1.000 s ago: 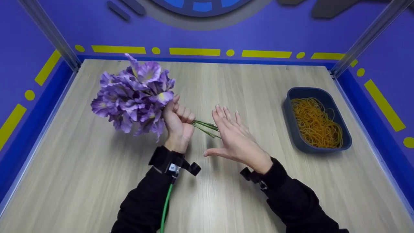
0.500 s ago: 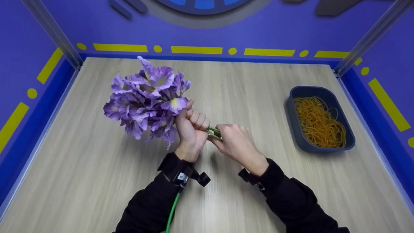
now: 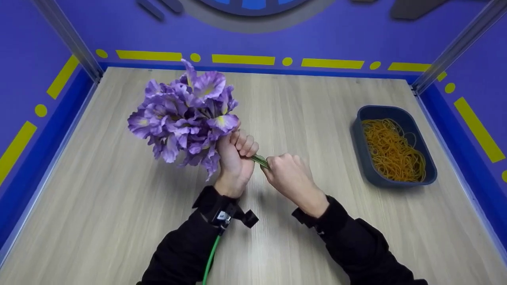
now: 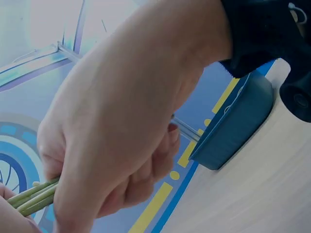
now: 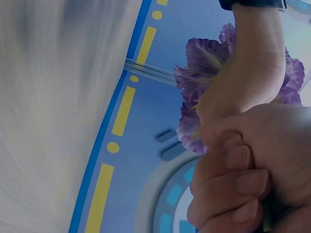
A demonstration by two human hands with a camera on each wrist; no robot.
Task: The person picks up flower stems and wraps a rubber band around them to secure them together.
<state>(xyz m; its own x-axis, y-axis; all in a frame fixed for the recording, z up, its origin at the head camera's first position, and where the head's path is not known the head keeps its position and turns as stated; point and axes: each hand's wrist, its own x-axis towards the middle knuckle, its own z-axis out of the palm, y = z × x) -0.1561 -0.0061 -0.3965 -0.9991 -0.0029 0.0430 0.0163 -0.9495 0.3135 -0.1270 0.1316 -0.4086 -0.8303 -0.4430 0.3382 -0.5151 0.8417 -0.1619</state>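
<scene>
Holding firmly with the left hand, wrapped round the green stems just below the purple flowers, left of centre above the wooden table. And gripping the same stems just to the right with the right hand, curled tight around them, only a short green stretch bare between! Best to squeeze evenly, gather all into one snug bundle, spare the flowers any crushing. No crowding from the dark blue box of yellow bands, well apart at right.
</scene>
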